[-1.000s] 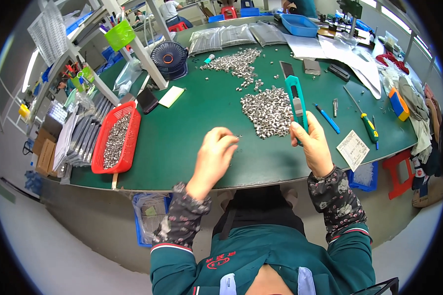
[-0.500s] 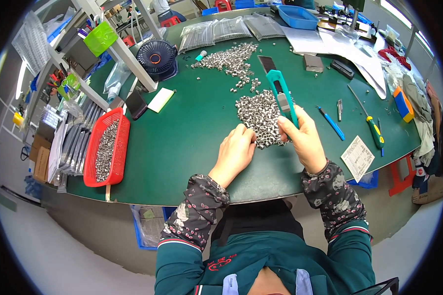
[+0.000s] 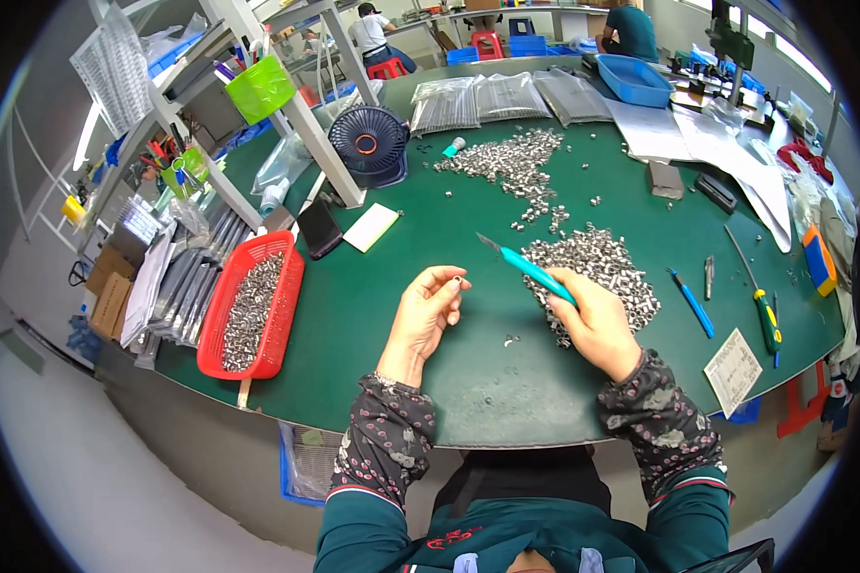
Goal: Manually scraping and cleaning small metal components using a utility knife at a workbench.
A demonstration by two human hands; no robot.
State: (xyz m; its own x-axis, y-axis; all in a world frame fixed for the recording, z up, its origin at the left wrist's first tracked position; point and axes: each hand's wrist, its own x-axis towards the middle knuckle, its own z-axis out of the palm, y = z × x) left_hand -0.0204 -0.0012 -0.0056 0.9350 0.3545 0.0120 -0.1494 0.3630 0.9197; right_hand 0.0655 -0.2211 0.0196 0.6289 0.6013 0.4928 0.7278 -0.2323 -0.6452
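A pale card [image 3: 733,372] with rows of print lies at the table's right edge, its writing too small to read, and red stitching [image 3: 454,539] marks the chest of my teal shirt [image 3: 365,531]. I count one teal knife [image 3: 537,275], one screwdriver [image 3: 765,313], one blue pen-like tool [image 3: 695,306], one red basket [image 3: 284,325] of metal bits, three clear bags [image 3: 443,105] and two heaps of small metal rings, a near heap [image 3: 621,277] and a far heap [image 3: 516,158]. My left hand [image 3: 420,315] is pinched, thumb against fingertips, on a single small ring [image 3: 458,280]. My right hand [image 3: 594,323] is closed round the knife's handle, over the near heap's left side, the blade pointing away and leftward, just beyond the ring.
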